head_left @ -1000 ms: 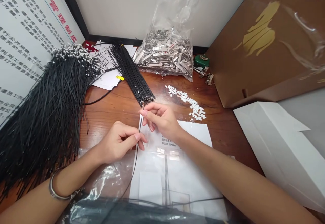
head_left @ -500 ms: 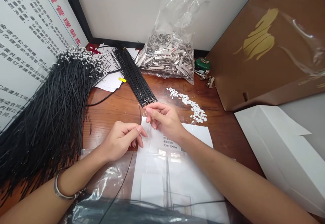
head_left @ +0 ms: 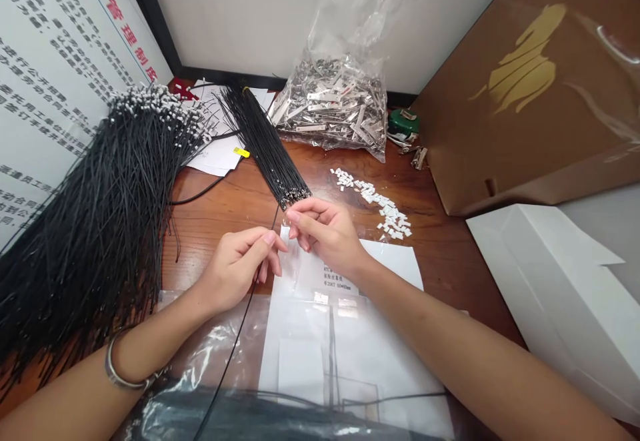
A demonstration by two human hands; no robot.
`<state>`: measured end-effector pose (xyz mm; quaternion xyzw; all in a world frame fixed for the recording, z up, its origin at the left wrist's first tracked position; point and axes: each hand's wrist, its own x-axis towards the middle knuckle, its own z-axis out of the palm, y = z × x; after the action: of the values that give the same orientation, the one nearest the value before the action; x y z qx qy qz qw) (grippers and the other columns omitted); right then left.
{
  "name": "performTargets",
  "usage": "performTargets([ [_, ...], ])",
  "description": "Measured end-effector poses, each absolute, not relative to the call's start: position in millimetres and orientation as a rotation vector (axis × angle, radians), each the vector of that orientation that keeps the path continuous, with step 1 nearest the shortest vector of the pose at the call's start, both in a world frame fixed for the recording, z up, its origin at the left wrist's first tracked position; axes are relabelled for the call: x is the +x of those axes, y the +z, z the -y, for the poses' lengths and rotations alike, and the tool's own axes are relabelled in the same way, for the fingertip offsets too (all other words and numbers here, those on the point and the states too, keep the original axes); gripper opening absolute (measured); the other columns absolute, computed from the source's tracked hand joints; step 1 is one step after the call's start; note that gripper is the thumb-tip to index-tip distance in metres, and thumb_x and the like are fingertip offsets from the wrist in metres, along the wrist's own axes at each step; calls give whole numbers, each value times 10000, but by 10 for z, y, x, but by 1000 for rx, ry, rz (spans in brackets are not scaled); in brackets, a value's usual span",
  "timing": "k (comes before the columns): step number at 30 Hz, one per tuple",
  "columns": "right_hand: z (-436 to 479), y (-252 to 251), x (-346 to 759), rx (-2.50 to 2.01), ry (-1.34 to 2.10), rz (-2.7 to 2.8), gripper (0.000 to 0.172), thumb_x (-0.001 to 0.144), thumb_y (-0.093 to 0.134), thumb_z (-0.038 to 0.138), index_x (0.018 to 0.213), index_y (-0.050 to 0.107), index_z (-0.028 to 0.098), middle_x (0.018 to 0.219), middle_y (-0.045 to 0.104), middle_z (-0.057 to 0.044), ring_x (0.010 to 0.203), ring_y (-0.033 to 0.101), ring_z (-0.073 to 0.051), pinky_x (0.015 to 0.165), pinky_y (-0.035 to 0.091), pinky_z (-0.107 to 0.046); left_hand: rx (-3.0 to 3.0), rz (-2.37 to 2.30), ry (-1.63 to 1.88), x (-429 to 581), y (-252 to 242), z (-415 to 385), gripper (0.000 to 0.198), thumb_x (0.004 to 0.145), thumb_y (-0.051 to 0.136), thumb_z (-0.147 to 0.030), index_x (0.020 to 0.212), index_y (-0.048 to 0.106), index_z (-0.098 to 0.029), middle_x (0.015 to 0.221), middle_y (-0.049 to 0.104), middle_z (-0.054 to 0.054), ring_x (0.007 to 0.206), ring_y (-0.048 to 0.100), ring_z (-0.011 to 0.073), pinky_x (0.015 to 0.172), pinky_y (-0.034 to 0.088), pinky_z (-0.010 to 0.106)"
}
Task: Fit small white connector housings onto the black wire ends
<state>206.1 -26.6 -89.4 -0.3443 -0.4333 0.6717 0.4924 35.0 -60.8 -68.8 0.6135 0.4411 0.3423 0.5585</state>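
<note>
My left hand (head_left: 245,262) is closed in a pinch around a single thin black wire (head_left: 234,347). The wire runs from the bottom edge up through those fingers, and its upper end rises toward a tied bundle of black wires (head_left: 267,151). Just right of it, my right hand (head_left: 327,235) has thumb and forefinger pressed together beside the bundle's near end, where small metal tips show. What those fingertips hold is too small to make out. Loose white connector housings (head_left: 393,217) lie scattered on the table beyond my right hand.
A large heap of black wires with white ends (head_left: 115,181) fills the left. A clear bag of metal clips (head_left: 335,107) stands at the back, near a green tape measure (head_left: 404,123). A brown box (head_left: 500,127) and white box (head_left: 550,281) border the right. Plastic-covered paper (head_left: 390,334) lies below my hands.
My left hand has risen slightly, and the wire below it is pulled straighter. The right hand stays pinched near the bundle's end. The view has shifted a little.
</note>
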Motion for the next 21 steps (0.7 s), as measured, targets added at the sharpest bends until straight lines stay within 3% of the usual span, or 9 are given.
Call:
performTargets([
  [12,254,-868,2064,-844,1658,1066,238,711,760,381,751,671,164,545,643,31,384,458,-51,385,323,-197,1615,-1015,629,340,-654,604,328,934,438,-262,724,661,-145,606,668,17,523,532,97,528,411,207],
  [21,279,-834,2056,-852,1670,1206,240,731,743,391,747,676,162,581,651,19,437,477,-58,423,356,-208,1434,-1093,759,370,-704,595,287,934,488,-346,803,650,-149,702,702,37,519,555,103,506,445,217],
])
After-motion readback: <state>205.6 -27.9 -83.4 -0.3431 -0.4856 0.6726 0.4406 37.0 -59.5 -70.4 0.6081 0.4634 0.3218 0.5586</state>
